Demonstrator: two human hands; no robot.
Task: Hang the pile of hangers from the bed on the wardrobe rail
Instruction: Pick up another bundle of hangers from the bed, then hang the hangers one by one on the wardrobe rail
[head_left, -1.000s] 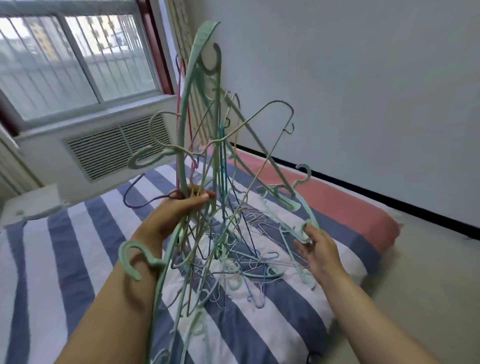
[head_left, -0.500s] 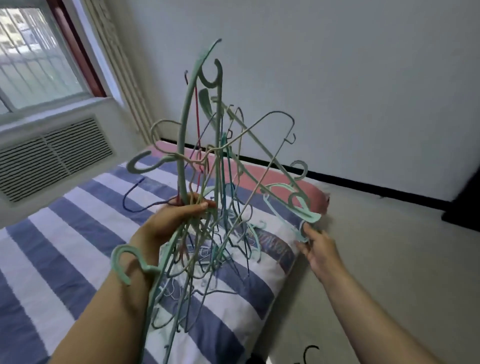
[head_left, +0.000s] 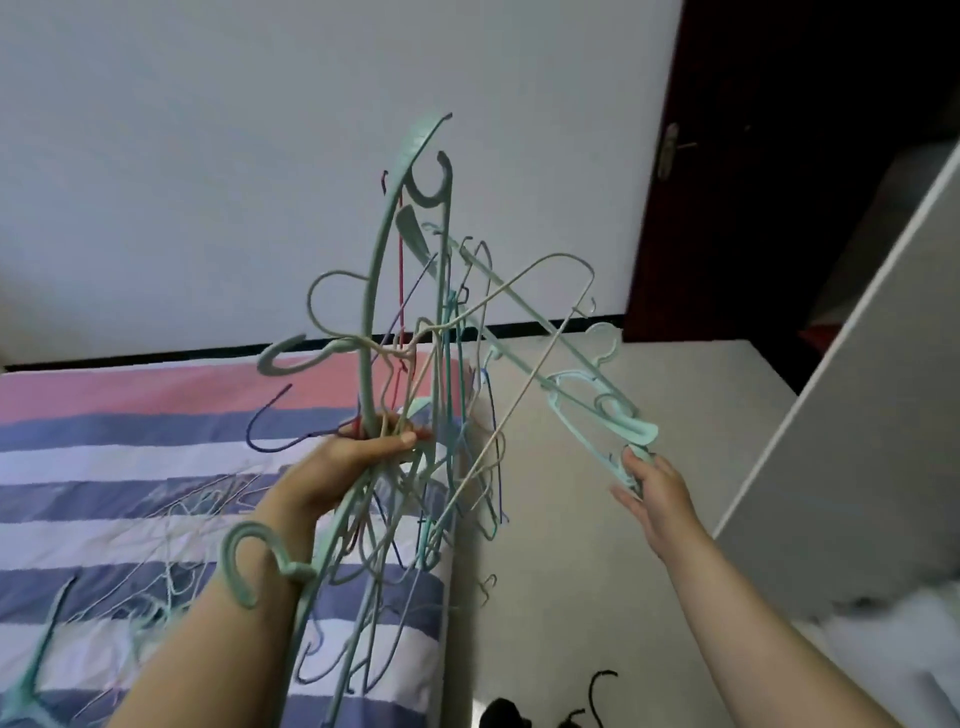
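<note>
Left hand (head_left: 343, 467) grips the tangled hangers (head_left: 441, 364) above the bed (head_left: 130, 467); right hand (head_left: 654, 488) pinches one light hanger (head_left: 597, 410).

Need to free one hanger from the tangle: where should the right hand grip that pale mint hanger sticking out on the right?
Grip the pale mint hanger at its free looped end, from below on the right; it juts clear of the bundle there.

No legible text — none anywhere
</note>
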